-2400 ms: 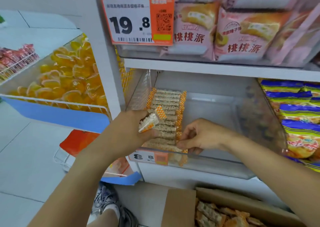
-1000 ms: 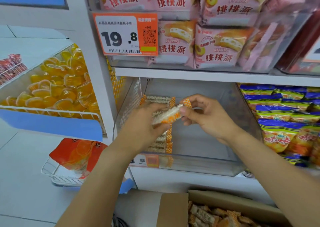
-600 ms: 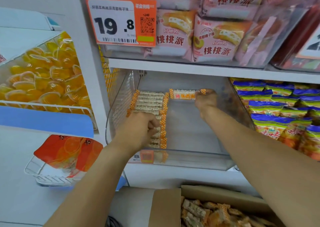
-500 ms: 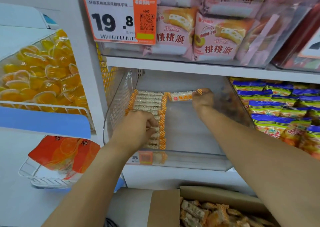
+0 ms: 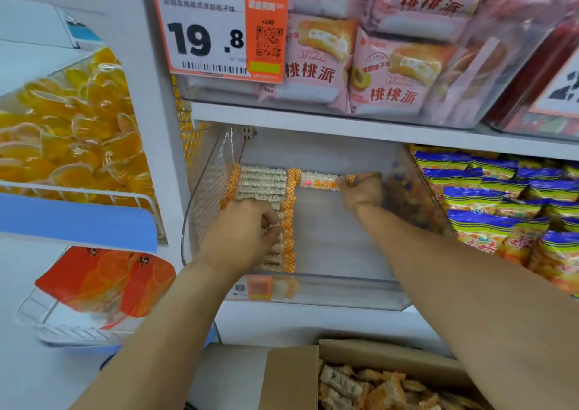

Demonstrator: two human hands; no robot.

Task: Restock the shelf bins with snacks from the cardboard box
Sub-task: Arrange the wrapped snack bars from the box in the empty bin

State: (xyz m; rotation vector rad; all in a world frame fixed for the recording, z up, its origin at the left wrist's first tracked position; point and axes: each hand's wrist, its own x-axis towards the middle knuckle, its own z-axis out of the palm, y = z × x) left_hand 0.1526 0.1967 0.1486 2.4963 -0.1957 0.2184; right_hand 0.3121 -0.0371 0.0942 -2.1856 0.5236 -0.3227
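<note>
The right hand [image 5: 360,190] pinches 1 bar [image 5: 319,181] at the bin [image 5: 344,293] back, long axis left-right. The left hand [image 5: 244,237], fingers curled, rests on the row [image 5: 261,181].

A clear plastic shelf bin [image 5: 344,293] holds a neat column of wrapped snack bars [image 5: 261,181] with orange-checked ends, stacked along its left side. The left hand [image 5: 242,237] rests curled on that column's nearer part. Just right of the column's far end, one more bar [image 5: 318,184] lies crosswise at the bin's back, its right end pinched by the right hand [image 5: 362,190]. Below the hands, an open cardboard box [image 5: 291,378] holds loose bars.
</note>
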